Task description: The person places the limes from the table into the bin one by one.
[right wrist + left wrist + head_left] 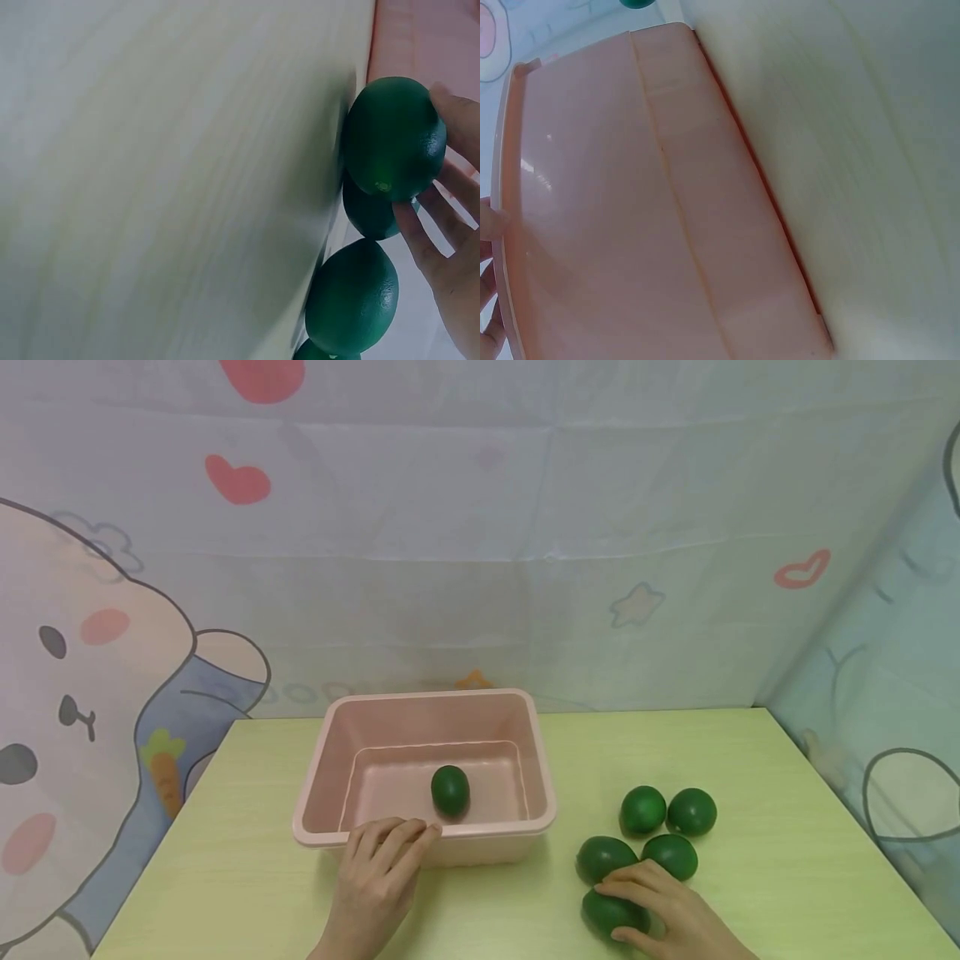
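Observation:
A pink plastic bin (427, 710) stands at the back of the table, with one dark green lime (450, 791) on its floor. My left hand (382, 872) is at the bin's near rim, its fingers curled over the edge. In the left wrist view, fingertips (490, 223) show at the rim beside the bin's outer wall (607, 187). My right hand (667, 906) grips the nearest lime (611, 912), thumb on the near side and fingers over the far side. The right wrist view shows this lime (395, 139) between thumb and fingers.
Several more limes sit close together beyond the right hand, including one at the left (606, 860), one beside it (671, 857) and two farther back (642, 811). A printed cloth (600, 635) hangs behind the pale green table (787, 860).

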Available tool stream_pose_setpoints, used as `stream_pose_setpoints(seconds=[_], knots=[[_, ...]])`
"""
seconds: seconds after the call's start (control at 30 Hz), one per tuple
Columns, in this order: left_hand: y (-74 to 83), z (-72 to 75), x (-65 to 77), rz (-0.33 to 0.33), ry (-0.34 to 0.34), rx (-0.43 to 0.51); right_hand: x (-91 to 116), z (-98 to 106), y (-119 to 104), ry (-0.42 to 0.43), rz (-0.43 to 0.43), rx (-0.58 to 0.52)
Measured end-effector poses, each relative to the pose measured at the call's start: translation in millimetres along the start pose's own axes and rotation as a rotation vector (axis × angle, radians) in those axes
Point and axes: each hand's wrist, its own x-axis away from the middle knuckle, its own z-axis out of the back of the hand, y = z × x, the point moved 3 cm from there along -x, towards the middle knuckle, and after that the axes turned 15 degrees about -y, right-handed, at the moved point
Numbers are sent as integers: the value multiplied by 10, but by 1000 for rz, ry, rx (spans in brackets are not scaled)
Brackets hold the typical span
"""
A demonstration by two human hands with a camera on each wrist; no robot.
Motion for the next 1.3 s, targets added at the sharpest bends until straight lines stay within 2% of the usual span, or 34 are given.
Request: stream_pose_setpoints(seconds=[0.33, 0.43, 0.6, 0.7, 0.83, 1.03, 1.3], knots=[[1, 3, -4, 2, -3, -7, 1, -21, 6, 3, 11, -4], [0, 3, -1, 3, -4, -7, 6, -23, 4, -23, -8, -16], [0, 5, 2, 3, -4, -11, 28, -33, -8, -106, -88, -111], [0, 8, 3, 3, -4, -12, 37, -38, -26, -141, -103, -144], [-1, 10, 3, 5, -7, -10, 41, -43, -40, -180, -107, -139], [0, 3, 5, 5, -7, -11, 59, -63, -42, -237, -168, -142], [-8, -13, 18, 5, -9, -9, 62, -80, -29, -230, -129, -108]])
